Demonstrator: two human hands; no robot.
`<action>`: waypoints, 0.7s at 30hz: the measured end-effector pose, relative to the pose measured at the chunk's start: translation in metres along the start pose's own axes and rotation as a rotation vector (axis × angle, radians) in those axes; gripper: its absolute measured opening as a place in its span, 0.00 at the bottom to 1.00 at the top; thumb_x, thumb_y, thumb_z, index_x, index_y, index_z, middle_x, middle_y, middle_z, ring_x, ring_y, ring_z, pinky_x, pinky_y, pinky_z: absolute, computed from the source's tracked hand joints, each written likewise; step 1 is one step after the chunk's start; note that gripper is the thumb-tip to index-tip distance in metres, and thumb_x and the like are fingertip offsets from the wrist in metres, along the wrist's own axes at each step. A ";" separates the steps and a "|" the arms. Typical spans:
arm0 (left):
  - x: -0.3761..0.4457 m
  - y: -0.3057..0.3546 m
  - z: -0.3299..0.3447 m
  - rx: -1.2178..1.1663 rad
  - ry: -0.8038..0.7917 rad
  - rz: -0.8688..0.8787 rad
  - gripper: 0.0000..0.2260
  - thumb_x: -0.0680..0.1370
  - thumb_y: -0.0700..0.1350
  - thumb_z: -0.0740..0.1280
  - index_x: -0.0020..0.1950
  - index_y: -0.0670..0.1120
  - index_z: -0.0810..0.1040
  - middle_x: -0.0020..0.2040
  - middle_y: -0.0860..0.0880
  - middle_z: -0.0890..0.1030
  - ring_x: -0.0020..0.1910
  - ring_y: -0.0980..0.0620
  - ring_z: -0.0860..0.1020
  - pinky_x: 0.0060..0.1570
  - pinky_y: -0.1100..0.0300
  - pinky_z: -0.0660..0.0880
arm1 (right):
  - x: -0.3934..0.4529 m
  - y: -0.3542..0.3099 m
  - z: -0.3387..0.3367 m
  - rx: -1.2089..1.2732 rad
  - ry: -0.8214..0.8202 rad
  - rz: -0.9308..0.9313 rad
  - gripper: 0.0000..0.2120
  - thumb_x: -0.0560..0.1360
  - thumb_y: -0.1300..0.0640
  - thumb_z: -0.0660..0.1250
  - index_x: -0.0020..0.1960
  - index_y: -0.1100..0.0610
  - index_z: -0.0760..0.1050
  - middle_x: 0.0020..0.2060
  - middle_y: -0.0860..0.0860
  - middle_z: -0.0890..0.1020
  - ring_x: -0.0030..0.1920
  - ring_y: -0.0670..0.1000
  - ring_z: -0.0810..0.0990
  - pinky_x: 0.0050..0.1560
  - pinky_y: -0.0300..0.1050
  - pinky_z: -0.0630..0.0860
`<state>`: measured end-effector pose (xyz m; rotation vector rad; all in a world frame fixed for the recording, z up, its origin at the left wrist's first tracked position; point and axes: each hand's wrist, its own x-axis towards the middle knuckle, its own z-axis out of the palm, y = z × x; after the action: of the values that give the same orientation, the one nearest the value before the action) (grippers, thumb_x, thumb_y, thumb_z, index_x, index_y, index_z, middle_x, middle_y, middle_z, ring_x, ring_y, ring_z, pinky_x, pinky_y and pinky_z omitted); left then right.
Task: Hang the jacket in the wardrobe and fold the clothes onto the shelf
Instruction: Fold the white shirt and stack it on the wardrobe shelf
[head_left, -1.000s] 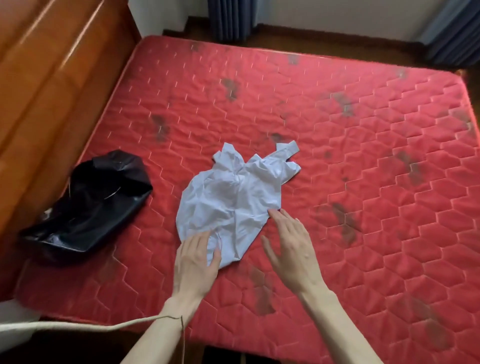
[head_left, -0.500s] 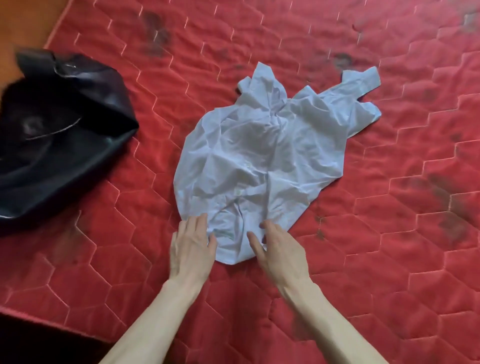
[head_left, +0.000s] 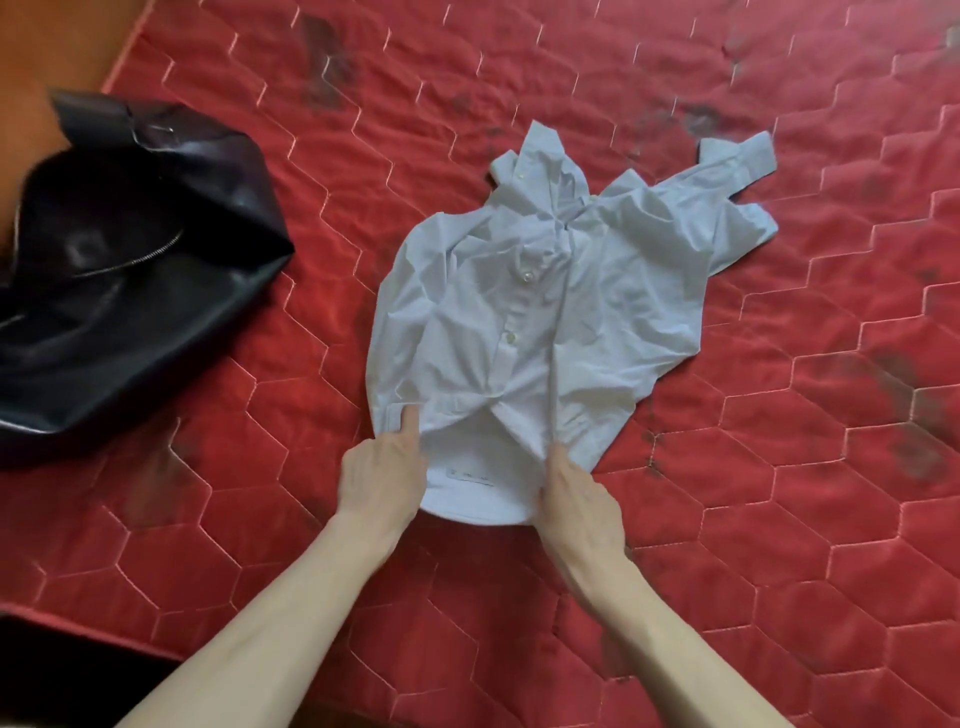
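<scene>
We see one pale blue button-up shirt (head_left: 540, 332) lying crumpled on the red quilted mattress (head_left: 779, 519), its collar end nearest us and two white buttons showing along the placket. Our left hand (head_left: 382, 478) rests at the shirt's near left corner, forefinger stretched onto the cloth and the other fingers curled at its edge; we cannot tell whether that grip has actually closed on fabric. Our right hand (head_left: 579, 499) sits at the shirt's near right side, its fingertips tucked under a fold of the shirt, so that grip looks closed on the cloth. One black leather jacket (head_left: 119, 280) lies heaped on the mattress to the left of the shirt, apart from it, a zip visible.
</scene>
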<state>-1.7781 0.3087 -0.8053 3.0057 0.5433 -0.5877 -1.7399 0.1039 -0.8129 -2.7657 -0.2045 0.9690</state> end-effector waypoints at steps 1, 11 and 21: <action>-0.005 -0.001 -0.007 -0.010 0.007 0.010 0.23 0.72 0.38 0.73 0.67 0.43 0.77 0.27 0.46 0.78 0.24 0.42 0.79 0.25 0.59 0.62 | -0.008 0.005 -0.008 0.023 0.015 0.008 0.22 0.79 0.64 0.56 0.72 0.55 0.61 0.48 0.55 0.80 0.48 0.64 0.81 0.42 0.52 0.66; -0.082 0.038 -0.183 -0.182 0.140 0.084 0.14 0.62 0.37 0.80 0.45 0.43 0.84 0.19 0.48 0.70 0.17 0.43 0.73 0.17 0.58 0.68 | -0.128 0.038 -0.188 0.124 0.289 0.149 0.10 0.85 0.51 0.53 0.56 0.54 0.70 0.43 0.57 0.84 0.47 0.64 0.83 0.41 0.53 0.69; -0.178 0.163 -0.410 -0.467 -0.082 0.389 0.18 0.76 0.53 0.62 0.32 0.42 0.72 0.31 0.47 0.78 0.35 0.48 0.78 0.37 0.53 0.73 | -0.256 0.066 -0.417 0.613 0.762 -0.012 0.14 0.82 0.66 0.59 0.63 0.55 0.78 0.46 0.52 0.87 0.46 0.56 0.86 0.44 0.46 0.76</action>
<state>-1.7290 0.1365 -0.3646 2.5290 0.0653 -0.4722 -1.6719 -0.0707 -0.3564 -2.3267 0.1702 -0.0842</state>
